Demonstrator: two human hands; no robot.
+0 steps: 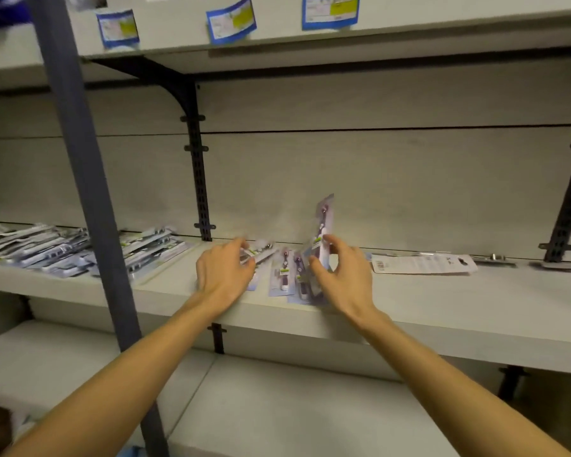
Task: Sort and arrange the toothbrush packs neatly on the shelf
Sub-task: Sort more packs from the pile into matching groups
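Head view, shelf: a pale grey middle shelf (409, 311) carries all the toothbrush packs; a dark upright post (89, 206) crosses the foreground at left.
Head view, right hand: the right hand (342, 277) holds one purple toothbrush pack (323, 225) stood on end, thumb on its near face and fingertips curled round the far edge. The frame is blurred, so how firm the pinch is cannot be told.
Head view, left hand: the left hand (225, 270) has its fingers curled over the end of a flat pack (261, 250) lying on the shelf; it seems to pinch it, though blur hides the contact.
Head view, loose packs: two or three more purple packs (287, 272) lie fanned between the hands, overlapping and askew, their lower ends near the shelf's front edge.
Head view, other stock: a heap of white and grey packs (60, 249) lies at far left behind the post; a single face-down pack (422, 263) lies apart at right.
Risk, slip: the upright pack is slick and held only near its base, so it may tip or slide out.
Risk, knock-off: sweeping either wrist across the fanned packs could push them over the front edge.
Risk, mixing: stacking by feel could put purple packs with the white ones at left.
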